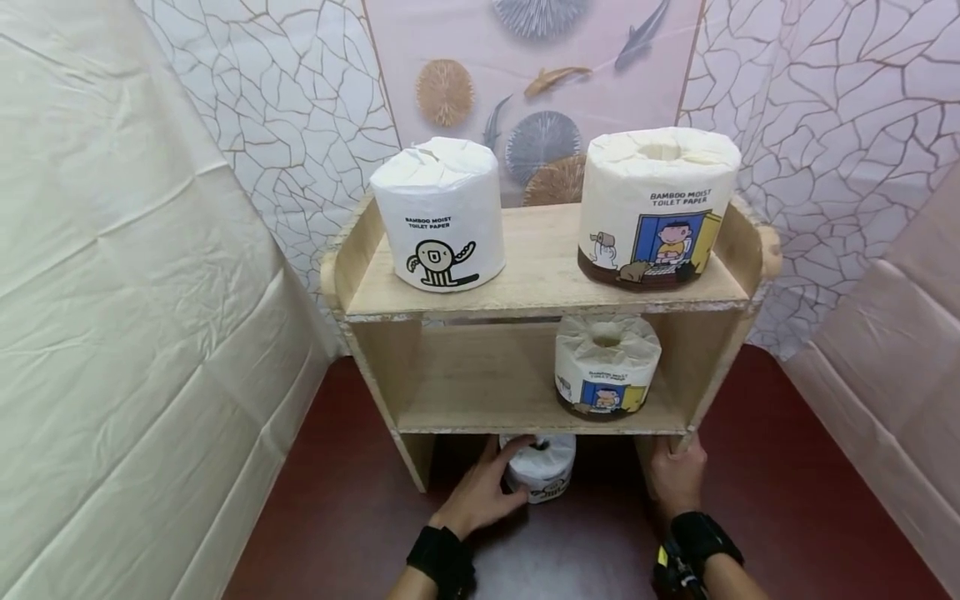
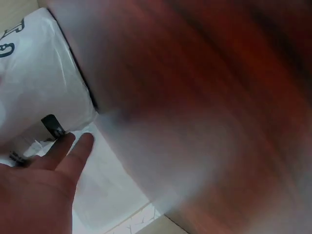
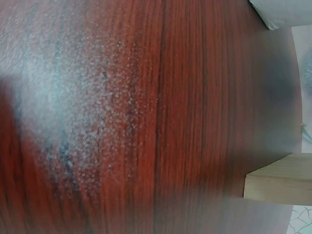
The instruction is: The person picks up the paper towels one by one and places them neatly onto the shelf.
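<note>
On the table under the lowest board of a wooden shelf (image 1: pixel 480 375) stands a white wrapped toilet paper roll (image 1: pixel 553 467) with a printed figure. My left hand (image 1: pixel 480 498) holds it from its left side, thumb at the front and fingers over the top edge. The left wrist view shows this roll (image 2: pixel 44 83) close up, two fingers at its wrapper. The right hand (image 1: pixel 678 479) grips the lower end of the shelf's right side panel; its fingers are partly hidden. In the right wrist view that hand is out of sight, and a wooden panel end (image 3: pixel 275 187) shows.
A white roll (image 1: pixel 442 217) and a cream roll (image 1: pixel 656 217) stand on the top board. Another cream roll (image 1: pixel 606 367) is on the middle board, at the right. Beneath lies a dark red wood-grain table (image 1: pixel 315 517). A draped cream cloth (image 1: pixel 150 333) hangs at the left.
</note>
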`<state>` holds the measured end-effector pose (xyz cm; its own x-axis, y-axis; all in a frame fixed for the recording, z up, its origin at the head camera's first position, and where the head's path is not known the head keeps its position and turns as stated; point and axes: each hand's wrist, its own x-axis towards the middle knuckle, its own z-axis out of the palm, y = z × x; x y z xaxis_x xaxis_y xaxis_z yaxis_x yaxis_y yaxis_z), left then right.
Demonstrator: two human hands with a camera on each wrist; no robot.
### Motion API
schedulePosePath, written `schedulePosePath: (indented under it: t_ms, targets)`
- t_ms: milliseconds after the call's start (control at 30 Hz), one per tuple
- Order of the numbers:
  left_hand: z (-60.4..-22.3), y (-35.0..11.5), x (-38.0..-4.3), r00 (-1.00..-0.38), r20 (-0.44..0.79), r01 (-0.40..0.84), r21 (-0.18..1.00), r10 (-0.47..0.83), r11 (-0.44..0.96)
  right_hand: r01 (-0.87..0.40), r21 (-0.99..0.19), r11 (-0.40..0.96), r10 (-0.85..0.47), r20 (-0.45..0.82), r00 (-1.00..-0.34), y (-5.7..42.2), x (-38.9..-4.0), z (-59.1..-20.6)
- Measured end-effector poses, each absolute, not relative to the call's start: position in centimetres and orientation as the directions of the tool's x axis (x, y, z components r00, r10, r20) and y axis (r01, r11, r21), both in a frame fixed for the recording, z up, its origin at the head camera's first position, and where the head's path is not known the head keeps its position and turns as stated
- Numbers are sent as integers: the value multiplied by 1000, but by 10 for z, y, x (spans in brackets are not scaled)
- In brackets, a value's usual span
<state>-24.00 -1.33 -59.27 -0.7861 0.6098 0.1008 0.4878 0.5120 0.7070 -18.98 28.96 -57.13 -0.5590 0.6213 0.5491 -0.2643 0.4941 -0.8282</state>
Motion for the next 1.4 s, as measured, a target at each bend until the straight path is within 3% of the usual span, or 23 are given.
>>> schedulePosePath:
  t_ms: [400,767,1100,1400]
  targets:
    - [-591,-21,-230,-811,176,525,640,558,561,-248,-844,476,616,521,-591,282,-185,-581]
    - [-585,-29,-222,-797,287,589,566,532,577,-298,-844,445,633,533,-562,284,-186,-582]
    - [-556,-46,-206,-788,182,562,602,588,567,-265,-843,468,636,530,-561,289,-187,-582]
    - [-545,-67,-195,-740,205,626,558,641,545,-256,-844,471,619,523,-586,291,-189,-572]
